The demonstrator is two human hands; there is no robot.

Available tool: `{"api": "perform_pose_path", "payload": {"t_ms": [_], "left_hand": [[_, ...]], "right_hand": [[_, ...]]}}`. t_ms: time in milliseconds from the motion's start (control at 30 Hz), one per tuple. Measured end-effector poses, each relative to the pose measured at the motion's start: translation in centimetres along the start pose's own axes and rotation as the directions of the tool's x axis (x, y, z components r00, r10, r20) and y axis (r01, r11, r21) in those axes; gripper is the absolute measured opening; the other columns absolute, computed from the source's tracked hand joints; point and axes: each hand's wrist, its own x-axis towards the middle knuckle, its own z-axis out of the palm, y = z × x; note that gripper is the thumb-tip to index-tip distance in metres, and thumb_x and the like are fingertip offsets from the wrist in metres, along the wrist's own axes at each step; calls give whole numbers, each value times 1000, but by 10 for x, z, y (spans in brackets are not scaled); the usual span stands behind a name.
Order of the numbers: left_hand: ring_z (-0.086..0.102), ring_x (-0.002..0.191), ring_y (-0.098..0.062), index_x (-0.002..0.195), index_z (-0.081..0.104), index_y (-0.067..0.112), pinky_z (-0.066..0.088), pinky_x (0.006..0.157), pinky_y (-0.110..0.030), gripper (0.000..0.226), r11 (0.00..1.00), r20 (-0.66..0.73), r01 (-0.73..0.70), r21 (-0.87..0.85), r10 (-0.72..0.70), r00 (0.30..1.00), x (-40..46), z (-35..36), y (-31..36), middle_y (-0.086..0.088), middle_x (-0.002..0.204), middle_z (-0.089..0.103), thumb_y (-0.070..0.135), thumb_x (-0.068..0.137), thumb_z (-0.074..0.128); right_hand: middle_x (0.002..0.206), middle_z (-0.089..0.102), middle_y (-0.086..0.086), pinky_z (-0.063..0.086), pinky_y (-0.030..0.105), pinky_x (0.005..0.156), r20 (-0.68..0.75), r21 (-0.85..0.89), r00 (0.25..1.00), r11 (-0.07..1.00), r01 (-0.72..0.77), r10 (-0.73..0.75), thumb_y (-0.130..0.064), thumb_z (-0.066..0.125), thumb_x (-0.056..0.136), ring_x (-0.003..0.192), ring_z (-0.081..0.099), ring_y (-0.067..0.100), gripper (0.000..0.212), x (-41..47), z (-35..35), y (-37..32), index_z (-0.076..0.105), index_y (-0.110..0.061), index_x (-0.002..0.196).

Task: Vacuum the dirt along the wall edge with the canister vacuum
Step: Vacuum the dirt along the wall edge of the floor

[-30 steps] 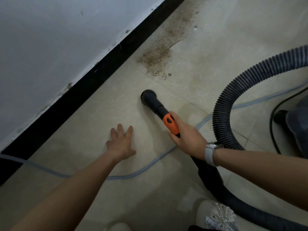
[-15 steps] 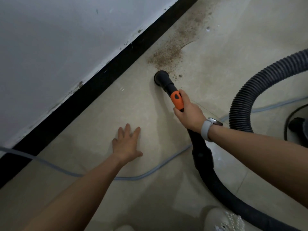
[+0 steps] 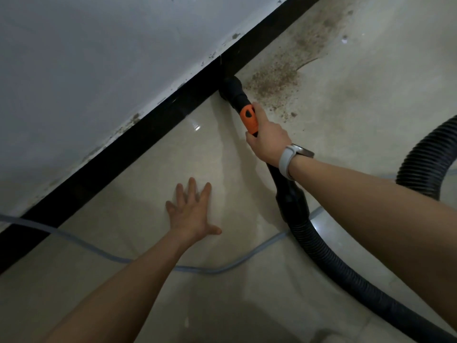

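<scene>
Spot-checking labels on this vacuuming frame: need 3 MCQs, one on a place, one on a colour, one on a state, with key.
1. Where is the vacuum nozzle?
A. against the black baseboard
B. lifted in mid-air
C. on the blue tube

2. What colour is the grip section on the wand?
A. green
B. orange
C. white

3. What is the left hand doing?
A. gripping the hose
B. pinching the blue tube
C. resting flat on the floor, fingers spread

Key: 1 A, the nozzle tip meets the baseboard beside the dirt patch. 2 B, orange shows just ahead of the right hand. 3 C, its palm is down and holds nothing.
</scene>
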Motion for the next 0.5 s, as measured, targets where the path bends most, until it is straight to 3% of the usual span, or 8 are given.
{"api": "perform_pose_path", "payload": {"t_ms": [167,500], "left_hand": [[-19,143,-37,150,-11,30,10,114,-57,117,1000,40,-2,-11,2,999,-3,-7,6,-7,155,-26,54,72,73],[-13,143,-41,150,-12,22,21,113,-54,114,1000,107,11,19,-13,994,-6,-19,17,-13,155,-23,48,77,72]], "right_hand": [[84,58,7,38,30,51,-3,-5,998,998,-61,61,-23,46,96,59,52,22,71,-40,-5,18,1,-25,151],[98,60,13,46,37,61,-39,-26,984,985,-173,172,-25,47,94,76,58,32,72,-129,-11,73,2,-28,150]]}}
